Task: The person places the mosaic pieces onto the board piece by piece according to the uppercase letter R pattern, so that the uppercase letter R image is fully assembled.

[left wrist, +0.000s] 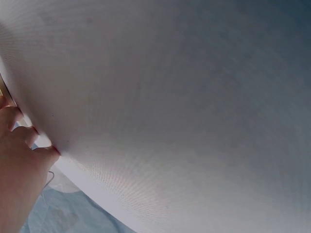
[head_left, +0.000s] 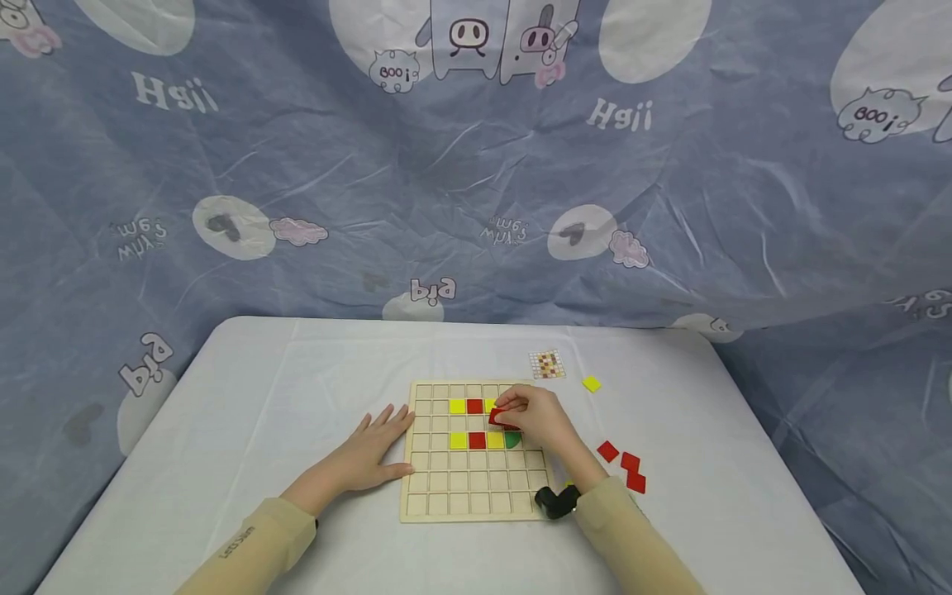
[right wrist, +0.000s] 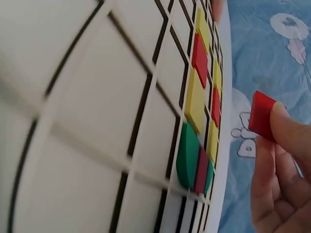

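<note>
A wooden grid board (head_left: 476, 483) lies on the white table. My left hand (head_left: 368, 459) rests at its left edge, fingers spread and fairly straight. Over the board's upper right part, my right hand (head_left: 541, 417) pinches a small red square tile (right wrist: 262, 115) between thumb and fingers; in the right wrist view the tile stands tilted, apart from the board. Two rows of yellow and red tiles sit in the grid, such as the yellow tile (head_left: 458, 440) and the red tile (head_left: 477, 440). A green curved piece (head_left: 511, 440) ends the nearer row. The right hand hides part of the farther row.
Several loose red tiles (head_left: 607, 450) lie right of the board. Farther back are a yellow tile (head_left: 591, 383) and a small printed pattern card (head_left: 548, 364). A black device (head_left: 556, 502) at the right wrist overlaps the board's near right corner. A patterned blue cloth (head_left: 446, 165) hangs behind the table.
</note>
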`<state>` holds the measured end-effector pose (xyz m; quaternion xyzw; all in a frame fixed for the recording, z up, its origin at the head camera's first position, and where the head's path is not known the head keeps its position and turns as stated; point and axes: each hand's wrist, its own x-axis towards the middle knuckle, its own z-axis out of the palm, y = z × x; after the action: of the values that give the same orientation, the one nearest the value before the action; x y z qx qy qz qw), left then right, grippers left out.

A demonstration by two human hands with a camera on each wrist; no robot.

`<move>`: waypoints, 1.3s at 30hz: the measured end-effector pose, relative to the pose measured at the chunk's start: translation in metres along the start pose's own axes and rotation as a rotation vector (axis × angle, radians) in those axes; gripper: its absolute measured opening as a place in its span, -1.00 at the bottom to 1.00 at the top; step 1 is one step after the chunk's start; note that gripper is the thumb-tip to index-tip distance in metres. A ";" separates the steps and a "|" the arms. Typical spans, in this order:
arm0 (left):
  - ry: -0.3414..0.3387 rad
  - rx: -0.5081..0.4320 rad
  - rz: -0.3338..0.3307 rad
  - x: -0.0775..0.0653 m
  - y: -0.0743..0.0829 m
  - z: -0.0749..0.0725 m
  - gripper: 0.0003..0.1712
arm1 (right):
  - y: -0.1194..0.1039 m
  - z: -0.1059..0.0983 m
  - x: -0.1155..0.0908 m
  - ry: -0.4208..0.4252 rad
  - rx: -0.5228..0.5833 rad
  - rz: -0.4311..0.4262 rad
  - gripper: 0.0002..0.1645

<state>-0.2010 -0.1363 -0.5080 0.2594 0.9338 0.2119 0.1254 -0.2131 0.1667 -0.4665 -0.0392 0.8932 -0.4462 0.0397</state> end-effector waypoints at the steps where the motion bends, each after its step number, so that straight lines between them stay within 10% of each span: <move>1: 0.001 0.003 -0.001 0.000 0.000 0.000 0.01 | -0.002 0.004 0.002 -0.001 0.009 -0.008 -0.85; 17: 0.003 -0.007 0.001 0.001 -0.001 0.002 0.03 | -0.013 0.047 0.021 -0.083 -0.075 -0.077 -0.90; 29: -0.004 -0.008 -0.001 0.002 0.001 0.001 0.02 | -0.020 0.051 0.019 -0.064 -0.252 -0.133 -0.92; 39: -0.002 0.001 -0.010 0.002 0.000 0.001 0.03 | -0.016 0.037 0.010 -0.077 -0.156 -0.092 -0.86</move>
<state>-0.2020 -0.1351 -0.5096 0.2550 0.9351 0.2104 0.1274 -0.2187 0.1266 -0.4765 -0.1003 0.9203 -0.3749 0.0501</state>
